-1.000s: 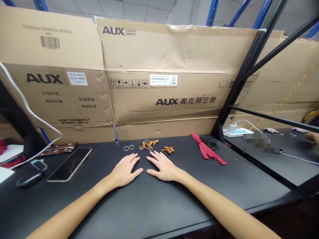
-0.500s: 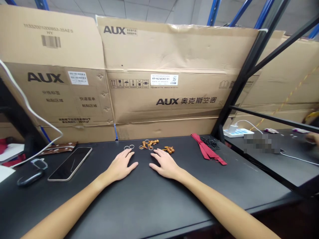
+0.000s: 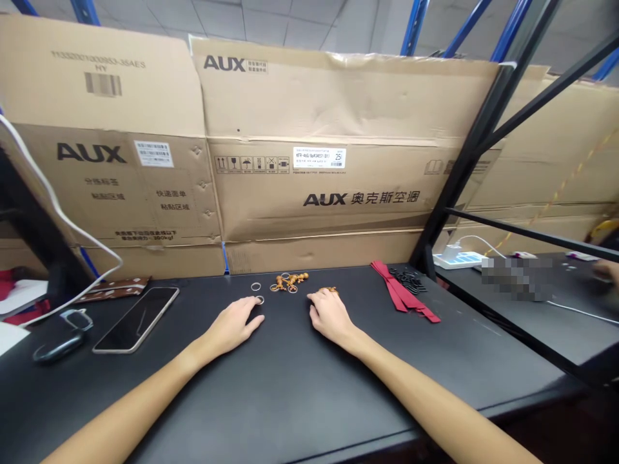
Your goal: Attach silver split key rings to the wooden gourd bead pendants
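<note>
My left hand (image 3: 235, 325) rests palm down on the black table, thumb spread from the fingers. Its fingertips touch a silver metal ring (image 3: 261, 300), and a second metal ring (image 3: 256, 286) lies just beyond. My right hand (image 3: 333, 320) lies partly over some small brown gourd-shaped charms (image 3: 331, 290); its thumb is apart from the fingers, and most of those charms are hidden behind it. Between the hands, farther back, is a little pile of similar brown charms with rings (image 3: 290, 281).
Red strips (image 3: 403, 293) lie at the right beside a heap of small black pieces (image 3: 409, 280). A phone (image 3: 137, 320) and a dark oval object (image 3: 59, 348) are at the left. Cardboard (image 3: 319, 193) walls the back. A black rack post (image 3: 464, 148) stands right; another person's hand (image 3: 609, 269) shows beyond.
My left fingers have drawn one ring toward me, apart from the other. My right hand has shifted right, onto the separate brown charms.
</note>
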Available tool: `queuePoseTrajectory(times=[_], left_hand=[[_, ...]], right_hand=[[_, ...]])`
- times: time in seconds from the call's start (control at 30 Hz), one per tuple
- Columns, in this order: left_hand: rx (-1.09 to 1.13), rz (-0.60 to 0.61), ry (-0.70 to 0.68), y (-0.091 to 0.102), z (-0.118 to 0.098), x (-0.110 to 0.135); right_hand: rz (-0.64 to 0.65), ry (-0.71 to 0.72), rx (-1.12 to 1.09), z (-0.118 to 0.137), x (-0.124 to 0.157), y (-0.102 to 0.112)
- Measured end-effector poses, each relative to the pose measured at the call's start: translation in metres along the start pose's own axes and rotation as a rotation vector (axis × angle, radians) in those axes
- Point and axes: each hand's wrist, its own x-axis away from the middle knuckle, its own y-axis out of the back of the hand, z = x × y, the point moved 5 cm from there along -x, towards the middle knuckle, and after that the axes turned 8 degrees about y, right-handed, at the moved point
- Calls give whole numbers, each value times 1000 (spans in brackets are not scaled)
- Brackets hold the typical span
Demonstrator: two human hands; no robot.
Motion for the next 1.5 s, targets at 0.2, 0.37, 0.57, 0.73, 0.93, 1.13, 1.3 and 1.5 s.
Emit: queuePoseTrajectory(times=[0.2,0.37,0.57,0.73,0.93,1.13,1.3,1.5], left_hand=[[150,98,-163,-6,-27,10],[171,112,-191,-4,-34,11],[109,85,-179,-1,-35,11],[88,101,-174,-2,-36,11],[107,99,-169,-1,-36,11],[108,106,-169,0,-37,12],[96,114,-165,0,-38,11],[127,101,-175,-1,-36,11]], right_hand=[[-94,295,-388,24,6,0],[-245,301,-399,21,4,10],[-113,103,-107,-5,-1,9],[-35,39,-69,-9,0,-2],[-99,108,-174,3,0,3],[8,20,44,-11,1,22],[112,14,79,-28,6,20],[116,66,-21,-23,5,18]])
